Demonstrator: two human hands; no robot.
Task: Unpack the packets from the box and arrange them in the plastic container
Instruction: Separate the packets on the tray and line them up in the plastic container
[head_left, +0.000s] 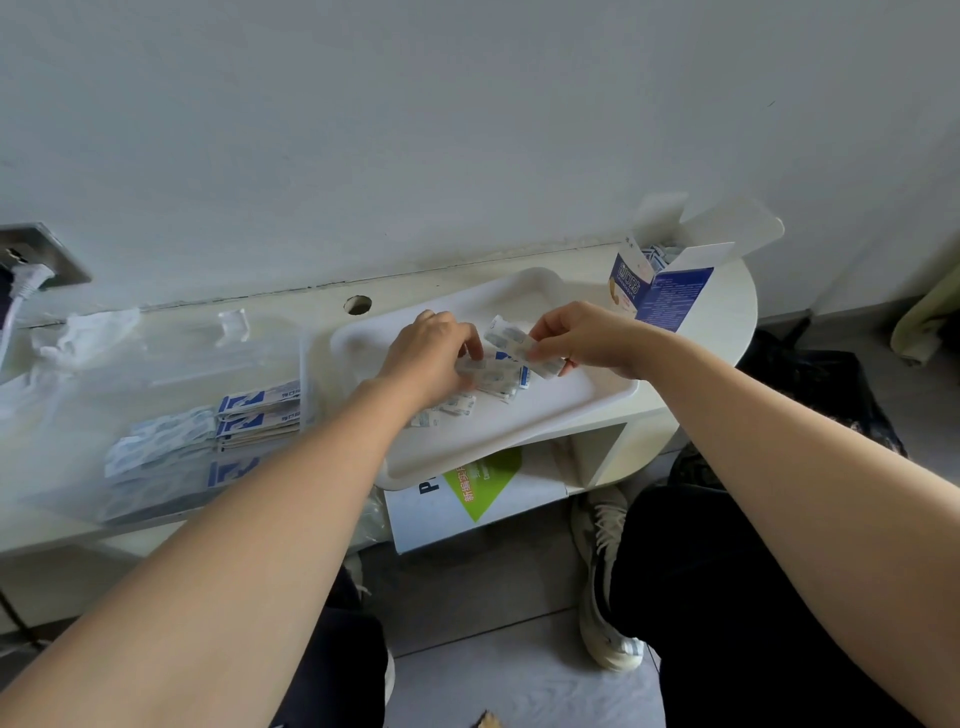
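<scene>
Fingertips and thumb of the right hand (589, 338) are pinched on a strip of packets (519, 349), which is held just above the white tray (519, 441). Just left of that strip, the left hand (431, 356) is laid palm-down on the loose packets (493, 382) heaped on the tray floor. Its fingers are curled onto them, but whether any packet is actually gripped cannot be told.

Beyond the right fingers, the opened box (662, 291) is stood upright near the rounded end of the table (722, 322). Its flaps are raised and packets can be seen inside.

Well left of the left fingers, the clear plastic container (171, 364) is set on the table, and stacked packets (260, 415) are lined against its right wall.

Bare tray floor is seen nearer than both hands, out to the raised rim. The tray's near corner is pushed out past the table edge, above a printed carton (478, 488).
</scene>
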